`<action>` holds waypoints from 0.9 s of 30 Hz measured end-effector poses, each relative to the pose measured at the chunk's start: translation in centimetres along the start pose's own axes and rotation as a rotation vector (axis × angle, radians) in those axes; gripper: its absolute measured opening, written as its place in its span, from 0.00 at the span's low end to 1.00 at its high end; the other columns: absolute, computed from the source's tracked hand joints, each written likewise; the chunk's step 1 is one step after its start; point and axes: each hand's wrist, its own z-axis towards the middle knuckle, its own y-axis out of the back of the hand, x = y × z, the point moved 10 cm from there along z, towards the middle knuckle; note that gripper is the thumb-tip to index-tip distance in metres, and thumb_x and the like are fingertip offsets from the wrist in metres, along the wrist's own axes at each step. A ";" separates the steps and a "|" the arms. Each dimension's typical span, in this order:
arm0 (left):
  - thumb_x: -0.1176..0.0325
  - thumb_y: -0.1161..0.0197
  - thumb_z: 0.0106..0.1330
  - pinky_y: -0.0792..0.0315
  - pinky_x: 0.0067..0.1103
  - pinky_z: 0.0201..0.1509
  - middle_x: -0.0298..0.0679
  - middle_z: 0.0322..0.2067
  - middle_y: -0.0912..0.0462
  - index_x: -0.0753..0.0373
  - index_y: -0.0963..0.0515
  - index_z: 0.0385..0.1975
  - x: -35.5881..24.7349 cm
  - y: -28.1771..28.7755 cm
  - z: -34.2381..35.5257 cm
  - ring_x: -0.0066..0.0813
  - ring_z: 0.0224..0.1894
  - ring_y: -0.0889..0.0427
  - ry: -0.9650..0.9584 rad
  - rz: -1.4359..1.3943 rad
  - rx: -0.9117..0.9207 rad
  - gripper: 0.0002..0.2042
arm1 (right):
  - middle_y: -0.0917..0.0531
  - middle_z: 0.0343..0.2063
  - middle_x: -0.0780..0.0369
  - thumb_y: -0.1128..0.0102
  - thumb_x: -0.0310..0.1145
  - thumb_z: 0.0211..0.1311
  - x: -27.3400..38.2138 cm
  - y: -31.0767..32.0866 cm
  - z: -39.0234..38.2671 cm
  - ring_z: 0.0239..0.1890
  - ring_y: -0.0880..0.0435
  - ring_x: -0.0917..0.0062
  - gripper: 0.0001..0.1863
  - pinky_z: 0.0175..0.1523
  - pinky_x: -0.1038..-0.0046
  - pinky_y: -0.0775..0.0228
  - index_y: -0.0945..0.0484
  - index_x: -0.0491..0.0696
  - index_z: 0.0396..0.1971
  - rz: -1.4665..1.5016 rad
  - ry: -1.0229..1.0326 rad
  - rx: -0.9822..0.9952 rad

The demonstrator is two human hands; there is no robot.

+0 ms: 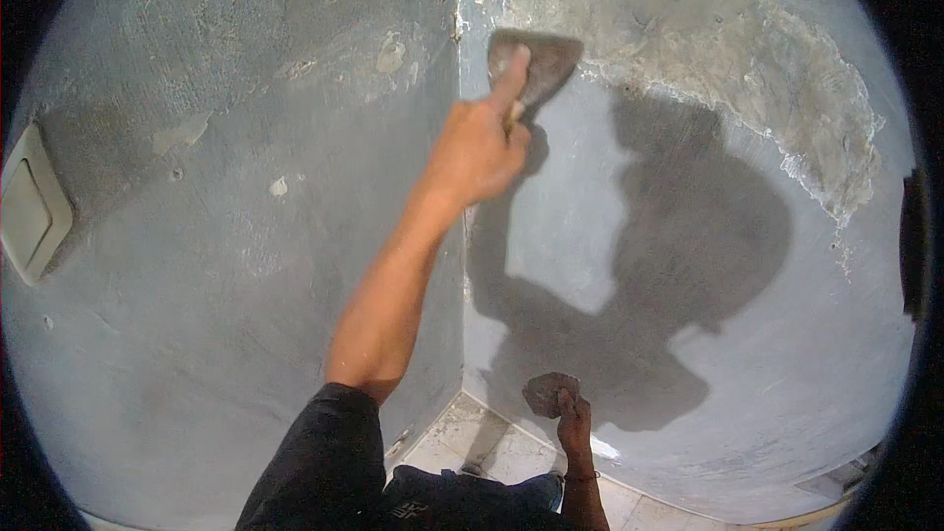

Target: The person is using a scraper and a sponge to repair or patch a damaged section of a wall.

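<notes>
My left hand (477,152) reaches up near the inner corner and is closed around the handle of a putty knife (553,61). Its forefinger lies stretched along the wide, greyish-brown blade. The blade is against or very close to the right wall (560,206), just below a rough bare patch (728,39) with flaking edges. Lower down, my right hand (574,423) pinches a flat, dark, angular piece (548,394) in front of that wall. Whether this is a second scraper blade or something else I cannot tell.
The left wall (295,285) carries several chipped spots and a pale switch plate (34,206). A vertical corner line (459,265) joins the two walls. Pale floor tiles (462,438) show below. My shadow (698,226) falls across the right wall.
</notes>
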 end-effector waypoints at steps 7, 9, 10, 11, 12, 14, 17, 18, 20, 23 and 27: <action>0.74 0.45 0.53 0.31 0.39 0.52 0.56 0.36 0.21 0.51 0.46 0.65 -0.1 0.6 0.5 0.59 0.40 0.24 -0.083 0.115 -0.057 0.35 | 0.19 0.34 0.60 0.54 0.45 0.67 -0.7 0.4 -0.4 0.37 0.26 0.78 0.23 0.44 0.72 0.33 0.23 0.38 0.41 -0.049 -0.049 -0.015; 0.74 0.46 0.53 0.32 0.39 0.53 0.55 0.37 0.21 0.50 0.46 0.65 -0.6 -0.3 -0.9 0.60 0.40 0.24 -0.150 0.100 -0.013 0.35 | 0.19 0.34 0.61 0.54 0.45 0.67 -1.2 0.8 -0.2 0.37 0.26 0.78 0.23 0.44 0.71 0.33 0.23 0.38 0.40 -0.032 -0.068 -0.006; 0.74 0.46 0.53 0.32 0.39 0.53 0.55 0.37 0.21 0.50 0.46 0.65 -0.5 0.1 -0.3 0.60 0.40 0.24 -0.154 0.100 -0.016 0.35 | 0.19 0.35 0.61 0.54 0.45 0.67 -1.5 0.8 -0.2 0.37 0.26 0.78 0.23 0.44 0.71 0.33 0.23 0.38 0.40 -0.015 -0.089 0.003; 0.75 0.46 0.53 0.32 0.37 0.53 0.56 0.41 0.22 0.50 0.44 0.65 -0.3 0.9 0.9 0.60 0.44 0.25 -0.066 0.119 0.008 0.35 | 0.19 0.35 0.61 0.54 0.45 0.67 -0.6 0.6 -0.3 0.37 0.26 0.78 0.23 0.44 0.71 0.33 0.23 0.38 0.40 -0.017 -0.088 0.007; 0.76 0.46 0.52 0.32 0.35 0.54 0.57 0.45 0.23 0.50 0.42 0.64 0.1 1.5 1.5 0.59 0.47 0.26 0.020 0.140 0.032 0.35 | 0.19 0.35 0.61 0.54 0.46 0.67 2.1 0.4 -0.6 0.37 0.26 0.78 0.23 0.44 0.71 0.33 0.23 0.38 0.39 -0.036 0.011 -0.026; 0.77 0.46 0.52 0.31 0.35 0.53 0.57 0.44 0.23 0.49 0.43 0.64 0.3 1.0 0.6 0.59 0.46 0.25 -0.043 0.126 -0.002 0.35 | 0.19 0.34 0.62 0.54 0.46 0.67 4.1 0.6 -0.7 0.37 0.26 0.78 0.23 0.43 0.72 0.33 0.23 0.38 0.39 -0.056 0.116 -0.063; 0.77 0.45 0.52 0.30 0.35 0.52 0.57 0.43 0.22 0.46 0.43 0.65 0.5 1.4 1.2 0.58 0.45 0.24 -0.087 0.125 -0.026 0.36 | 0.19 0.33 0.63 0.54 0.47 0.67 2.0 0.5 -0.4 0.35 0.26 0.79 0.24 0.43 0.72 0.33 0.22 0.38 0.38 0.155 0.045 -0.049; 0.78 0.45 0.52 0.30 0.34 0.51 0.56 0.43 0.22 0.45 0.43 0.65 0.6 1.8 1.5 0.57 0.44 0.23 -0.062 0.144 -0.017 0.36 | 0.19 0.32 0.63 0.54 0.47 0.67 1.2 0.4 -0.3 0.35 0.26 0.80 0.24 0.42 0.72 0.33 0.22 0.39 0.37 0.073 0.034 -0.056; 0.77 0.45 0.52 0.30 0.35 0.51 0.56 0.42 0.22 0.45 0.43 0.65 0.5 2.0 1.6 0.57 0.44 0.23 -0.049 0.100 0.013 0.36 | 0.18 0.32 0.63 0.55 0.47 0.67 0.8 0.3 -0.2 0.35 0.26 0.80 0.24 0.42 0.72 0.33 0.21 0.39 0.37 -0.008 0.020 -0.060; 0.77 0.45 0.52 0.30 0.34 0.51 0.56 0.40 0.21 0.44 0.43 0.65 1.1 0.2 0.3 0.56 0.42 0.22 -0.112 0.104 0.030 0.36 | 0.18 0.33 0.57 0.55 0.48 0.67 0.3 0.0 -0.2 0.34 0.24 0.76 0.25 0.41 0.70 0.32 0.24 0.37 0.38 -0.010 -0.018 -0.022; 0.76 0.45 0.53 0.30 0.32 0.50 0.56 0.37 0.21 0.44 0.43 0.65 -0.3 2.4 1.5 0.55 0.40 0.21 -0.063 0.150 0.077 0.36 | 0.18 0.31 0.56 0.54 0.47 0.67 0.8 -1.0 0.3 0.33 0.25 0.75 0.24 0.41 0.70 0.32 0.24 0.37 0.38 -0.012 0.036 -0.006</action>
